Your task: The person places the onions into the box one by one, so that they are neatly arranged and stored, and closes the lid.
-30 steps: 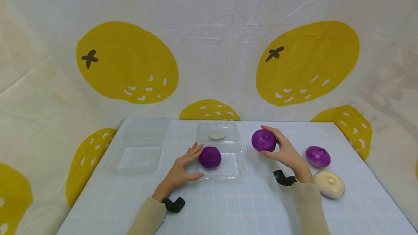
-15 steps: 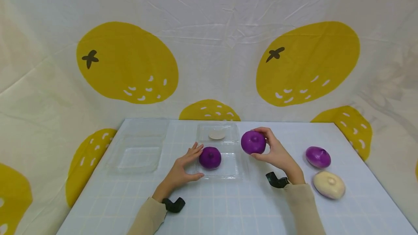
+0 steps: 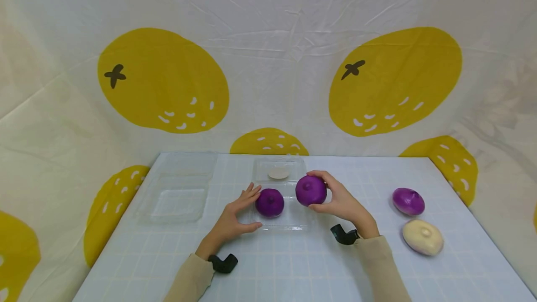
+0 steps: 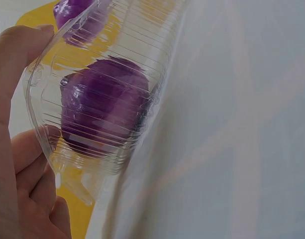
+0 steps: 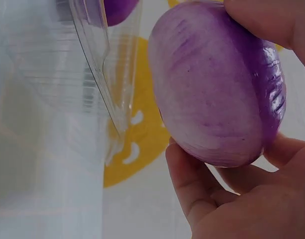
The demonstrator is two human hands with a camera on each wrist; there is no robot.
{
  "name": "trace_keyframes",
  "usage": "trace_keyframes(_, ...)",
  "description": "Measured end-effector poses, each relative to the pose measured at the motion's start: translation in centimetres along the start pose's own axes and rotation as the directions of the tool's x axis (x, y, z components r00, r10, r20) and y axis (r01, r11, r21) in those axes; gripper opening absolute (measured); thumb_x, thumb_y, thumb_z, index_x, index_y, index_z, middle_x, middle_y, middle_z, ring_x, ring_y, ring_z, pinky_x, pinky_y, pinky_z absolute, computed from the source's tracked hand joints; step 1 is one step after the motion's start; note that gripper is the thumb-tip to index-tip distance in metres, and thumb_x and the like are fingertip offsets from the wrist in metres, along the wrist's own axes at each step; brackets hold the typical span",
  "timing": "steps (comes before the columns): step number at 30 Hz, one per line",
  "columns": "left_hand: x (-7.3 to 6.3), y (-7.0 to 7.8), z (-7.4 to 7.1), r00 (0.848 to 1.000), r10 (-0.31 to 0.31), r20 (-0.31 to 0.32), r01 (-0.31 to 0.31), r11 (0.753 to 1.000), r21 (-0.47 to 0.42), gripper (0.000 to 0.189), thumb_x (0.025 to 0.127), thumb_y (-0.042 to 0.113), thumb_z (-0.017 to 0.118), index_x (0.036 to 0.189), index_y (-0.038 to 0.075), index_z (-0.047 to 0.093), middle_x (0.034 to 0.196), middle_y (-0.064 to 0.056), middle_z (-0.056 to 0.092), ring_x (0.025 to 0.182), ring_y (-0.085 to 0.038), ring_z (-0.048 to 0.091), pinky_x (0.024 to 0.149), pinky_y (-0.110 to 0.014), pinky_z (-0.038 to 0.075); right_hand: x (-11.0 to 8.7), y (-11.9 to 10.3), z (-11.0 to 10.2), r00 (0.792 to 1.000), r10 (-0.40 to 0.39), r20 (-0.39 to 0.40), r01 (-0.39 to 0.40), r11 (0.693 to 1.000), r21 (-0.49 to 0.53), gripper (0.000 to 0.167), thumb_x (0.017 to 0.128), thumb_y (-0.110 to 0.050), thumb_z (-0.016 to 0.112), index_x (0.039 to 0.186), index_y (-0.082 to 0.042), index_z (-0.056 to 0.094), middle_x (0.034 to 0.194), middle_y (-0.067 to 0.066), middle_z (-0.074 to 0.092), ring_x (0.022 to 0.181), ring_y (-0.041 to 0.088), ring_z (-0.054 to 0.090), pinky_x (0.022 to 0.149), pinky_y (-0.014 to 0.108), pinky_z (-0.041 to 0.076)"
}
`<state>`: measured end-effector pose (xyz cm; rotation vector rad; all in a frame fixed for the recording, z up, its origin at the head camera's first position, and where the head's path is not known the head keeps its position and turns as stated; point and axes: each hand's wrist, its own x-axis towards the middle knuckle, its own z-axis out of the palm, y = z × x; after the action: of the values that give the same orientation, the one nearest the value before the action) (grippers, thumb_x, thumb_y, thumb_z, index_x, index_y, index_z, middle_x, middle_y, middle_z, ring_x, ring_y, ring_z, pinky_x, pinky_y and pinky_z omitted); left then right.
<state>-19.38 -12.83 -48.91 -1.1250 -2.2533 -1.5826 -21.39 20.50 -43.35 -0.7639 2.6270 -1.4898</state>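
My right hand (image 3: 341, 199) grips a purple onion (image 3: 311, 190) by its right side, thumb below and fingers behind. In the right wrist view the pale underside of this onion (image 5: 207, 84) faces the camera. The onion is over the right part of a clear plastic container (image 3: 293, 223). A second purple onion (image 3: 270, 203) sits in the left part of that container's base. My left hand (image 3: 230, 216) is spread at the container's left side, with thumb and fingertips at its rim (image 4: 29, 92).
The container's lid (image 3: 260, 170) lies folded back, with a pale oval label on it. Another clear container (image 3: 176, 204) stands open at the left. A purple onion (image 3: 408, 201) and a cream-coloured one (image 3: 423, 237) lie on the table at right. A fruit-print cloth (image 3: 277, 83) hangs behind.
My right hand has carried the onion left and slightly down, from beside the container to over its right part. The left hand and the onion in the container have stayed put.
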Motion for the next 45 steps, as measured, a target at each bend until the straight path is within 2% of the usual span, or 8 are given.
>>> trace_keyframes(8,0.0,0.0,0.0,1.0,0.011,-0.003,-0.011,1.0,-0.002,0.073,0.071,-0.004,0.086,0.134,-0.016,0.05,0.144,-0.034,0.043,0.139,-0.055,0.025,0.115,-0.061,0.015,0.4,0.5,0.9,0.996,-0.071,0.06,0.073,0.997,-0.033,0.072,0.074,-0.016,0.088,0.136,-0.018,0.053,0.135,0.001,0.052,0.122,0.024,0.052,0.102,0.054,0.046)
trace_keyframes(12,0.0,-0.1,0.0,1.0,0.016,-0.002,-0.016,1.0,0.0,0.073,0.071,-0.003,0.086,0.134,-0.016,0.05,0.143,-0.034,0.043,0.138,-0.056,0.026,0.114,-0.062,0.015,0.5,0.5,1.4,0.993,-0.08,0.083,0.086,0.994,-0.068,0.072,0.074,-0.018,0.088,0.137,-0.02,0.054,0.135,0.002,0.053,0.122,0.023,0.052,0.101,0.051,0.048)
trace_keyframes(20,0.0,-0.1,0.1,1.0,0.015,-0.003,-0.015,1.0,0.004,0.073,0.071,-0.004,0.086,0.134,-0.016,0.051,0.144,-0.034,0.043,0.138,-0.056,0.026,0.112,-0.065,0.016,0.6,-0.1,2.4,0.991,-0.039,0.125,0.057,0.988,-0.142,0.072,0.074,-0.017,0.087,0.137,-0.011,0.052,0.134,0.004,0.054,0.124,0.025,0.049,0.106,0.054,0.041)
trace_keyframes(23,0.0,0.0,0.1,1.0,0.019,-0.004,-0.019,1.0,0.007,0.073,0.071,-0.004,0.086,0.133,-0.017,0.051,0.143,-0.035,0.043,0.138,-0.057,0.026,0.112,-0.066,0.016,0.6,-0.5,2.7,0.99,-0.011,0.144,0.038,0.982,-0.185,0.071,0.072,-0.019,0.087,0.134,-0.009,0.053,0.132,0.005,0.055,0.122,0.026,0.049,0.104,0.055,0.038)
trace_keyframes(30,0.0,-0.1,0.0,1.0,0.01,-0.006,-0.01,1.0,0.001,0.073,0.071,-0.004,0.086,0.133,-0.017,0.05,0.143,-0.034,0.043,0.139,-0.056,0.025,0.113,-0.066,0.014,0.8,-1.0,3.5,0.984,-0.029,0.178,0.085,0.945,-0.315,0.07,0.07,-0.024,0.087,0.13,-0.005,0.055,0.126,0.007,0.058,0.115,0.028,0.05,0.097,0.053,0.038)
trace_keyframes(37,-0.1,-0.1,0.0,1.0,0.001,-0.005,-0.001,1.0,0.003,0.073,0.072,-0.003,0.086,0.134,-0.016,0.05,0.144,-0.034,0.043,0.139,-0.055,0.025,0.114,-0.064,0.015,0.7,-0.9,3.6,0.978,0.007,0.209,0.068,0.935,-0.349,0.071,0.074,-0.028,0.085,0.133,0.0,0.056,0.125,0.011,0.061,0.114,0.03,0.054,0.098,0.054,0.044)
trace_keyframes(45,0.0,-0.1,0.0,1.0,0.008,-0.001,-0.008,1.0,0.005,0.073,0.073,-0.002,0.086,0.135,-0.015,0.05,0.144,-0.033,0.043,0.139,-0.055,0.025,0.114,-0.062,0.015,0.6,-0.8,3.4,0.973,0.02,0.228,0.063,0.933,-0.353,0.075,0.078,-0.031,0.083,0.138,0.004,0.052,0.13,0.015,0.059,0.118,0.035,0.051,0.101,0.058,0.041)
